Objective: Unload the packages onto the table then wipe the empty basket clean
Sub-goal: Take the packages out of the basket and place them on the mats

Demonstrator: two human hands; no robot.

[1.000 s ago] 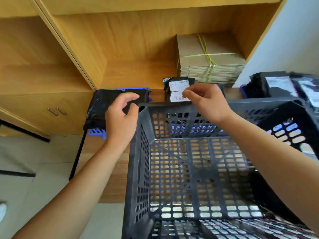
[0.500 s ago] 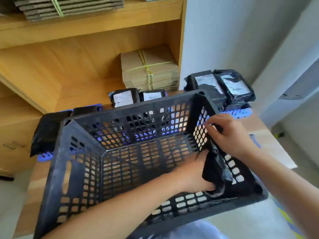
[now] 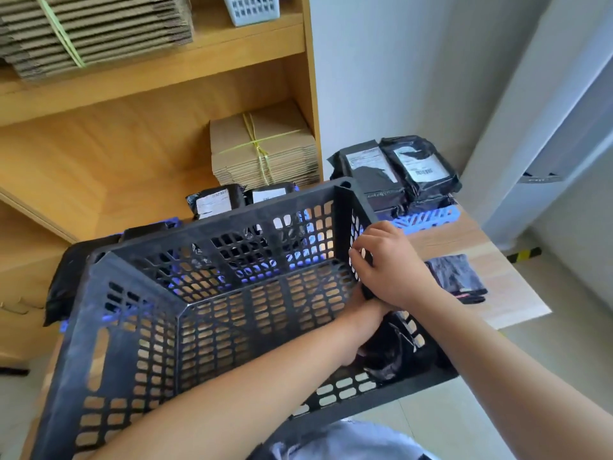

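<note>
Wiping step underway: right hand (image 3: 389,265) gripping basket (image 3: 99,293) wall, left hand (image 3: 360,302) mostly hidden, grip unclear, w/ black cloth (image 3: 386,355); next needs scrubbing remaining walls.

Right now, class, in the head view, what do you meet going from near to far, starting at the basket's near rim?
Black basket → black cloth → right hand → labelled black packages → tied cardboard bundle → small blue-white basket on the upper shelf.

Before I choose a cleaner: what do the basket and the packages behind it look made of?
Basket: matte black moulded plastic, by its slotted lattice walls. Packages: glossy black plastic film mailers, probably, wrinkled and shiny, with white paper labels.
</note>
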